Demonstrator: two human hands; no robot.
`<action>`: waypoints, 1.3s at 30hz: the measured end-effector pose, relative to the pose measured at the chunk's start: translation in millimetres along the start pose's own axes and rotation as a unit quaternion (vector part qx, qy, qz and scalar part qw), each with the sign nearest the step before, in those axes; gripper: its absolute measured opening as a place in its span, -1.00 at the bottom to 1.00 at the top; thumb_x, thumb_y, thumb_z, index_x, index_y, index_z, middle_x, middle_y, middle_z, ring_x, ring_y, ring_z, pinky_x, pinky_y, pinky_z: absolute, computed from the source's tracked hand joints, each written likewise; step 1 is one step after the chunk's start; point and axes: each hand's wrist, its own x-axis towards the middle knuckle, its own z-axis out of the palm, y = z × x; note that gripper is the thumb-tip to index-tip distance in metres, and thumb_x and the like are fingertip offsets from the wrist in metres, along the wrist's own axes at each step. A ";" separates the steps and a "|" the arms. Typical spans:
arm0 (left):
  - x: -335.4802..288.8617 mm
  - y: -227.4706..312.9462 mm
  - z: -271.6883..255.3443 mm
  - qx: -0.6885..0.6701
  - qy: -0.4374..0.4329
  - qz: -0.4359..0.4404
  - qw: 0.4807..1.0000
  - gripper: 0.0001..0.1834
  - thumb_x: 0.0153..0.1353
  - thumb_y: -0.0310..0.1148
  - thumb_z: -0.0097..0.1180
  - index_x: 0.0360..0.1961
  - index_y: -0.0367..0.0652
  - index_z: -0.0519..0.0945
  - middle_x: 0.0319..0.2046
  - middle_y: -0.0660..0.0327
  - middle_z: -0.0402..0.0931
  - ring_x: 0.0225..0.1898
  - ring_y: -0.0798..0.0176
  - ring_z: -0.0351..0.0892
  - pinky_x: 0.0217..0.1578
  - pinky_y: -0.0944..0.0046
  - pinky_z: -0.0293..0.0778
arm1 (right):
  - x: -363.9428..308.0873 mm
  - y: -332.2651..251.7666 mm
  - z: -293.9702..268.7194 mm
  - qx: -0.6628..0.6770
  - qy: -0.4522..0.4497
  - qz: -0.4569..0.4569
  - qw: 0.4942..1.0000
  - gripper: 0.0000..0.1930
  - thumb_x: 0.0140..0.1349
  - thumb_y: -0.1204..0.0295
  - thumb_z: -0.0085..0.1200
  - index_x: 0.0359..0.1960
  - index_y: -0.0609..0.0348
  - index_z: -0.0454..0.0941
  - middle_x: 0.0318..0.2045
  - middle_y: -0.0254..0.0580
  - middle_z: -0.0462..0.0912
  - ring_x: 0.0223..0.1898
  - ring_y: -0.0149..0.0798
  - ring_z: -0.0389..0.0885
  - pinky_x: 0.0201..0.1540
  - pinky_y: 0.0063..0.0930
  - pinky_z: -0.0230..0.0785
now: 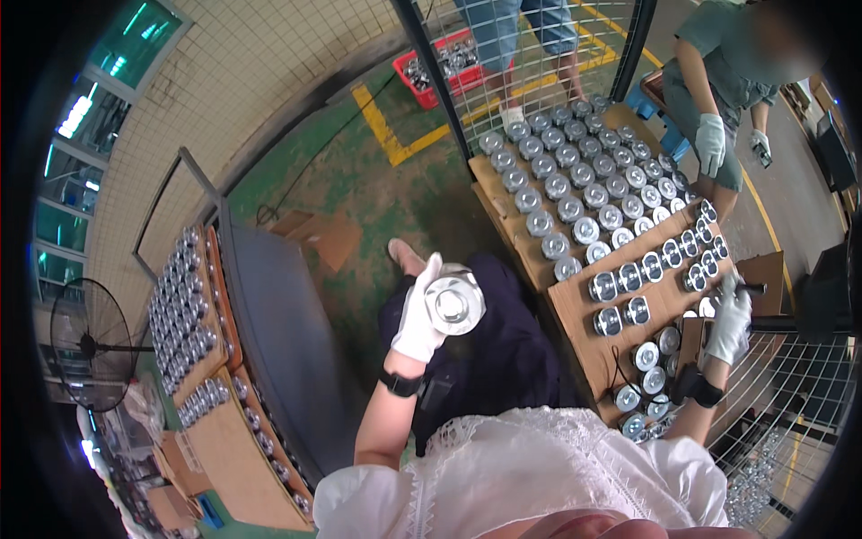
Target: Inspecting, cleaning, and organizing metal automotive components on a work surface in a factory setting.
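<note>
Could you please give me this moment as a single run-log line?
left hand: holds round metal part | right hand: on dark tool over board of parts | co-worker nearby

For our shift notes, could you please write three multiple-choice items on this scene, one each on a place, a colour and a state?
1. Where do the rows of metal parts lie?
A. on brown boards to the person's right
B. in a blue bin
C. on the fan

2. What colour are the person's gloves?
A. black
B. white
C. red

3. What is the left hand doing?
A. hanging empty
B. resting flat on a board
C. holding up a round metal part

Answers: 1 A, the parts stand in rows on the boards. 2 B, both gloves are white. 3 C, the fingers wrap one shiny part.
</note>
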 end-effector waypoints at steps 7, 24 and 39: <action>-26.7 -3.7 31.3 0.276 -0.050 0.014 0.960 -0.39 0.58 -0.01 -0.15 0.32 -0.38 0.41 -0.24 0.02 0.72 -0.34 0.26 0.76 -0.26 0.34 0.66 | -158.7 -143.2 227.8 0.272 -0.407 0.080 0.868 -0.82 0.48 0.23 0.07 -0.26 0.01 0.53 -0.72 -0.62 0.17 -0.72 -0.61 0.05 -0.65 -0.59 -0.17; -60.7 4.1 28.4 0.059 -0.035 -0.015 0.998 -0.60 0.56 -0.01 -0.05 -0.17 -0.16 0.53 -0.31 0.30 0.57 -0.38 0.42 0.60 -0.32 0.40 0.52 | -196.4 -143.1 299.8 0.163 -0.665 0.173 0.708 -0.77 0.42 0.23 0.04 -0.35 0.08 0.47 -0.71 -0.50 0.35 -0.77 -0.64 0.13 -0.70 -0.66 -0.10; -124.2 3.3 25.0 -0.176 -0.009 0.102 0.979 -0.66 0.58 -0.06 -0.11 -0.22 -0.04 0.54 -0.52 0.35 0.55 -0.52 0.33 0.61 -0.47 0.30 0.58 | -123.8 -167.1 263.0 0.609 -0.416 0.160 0.656 -0.72 0.48 0.17 0.09 -0.27 0.11 0.58 -0.66 -0.56 0.12 -0.62 -0.57 0.06 -0.56 -0.59 -0.07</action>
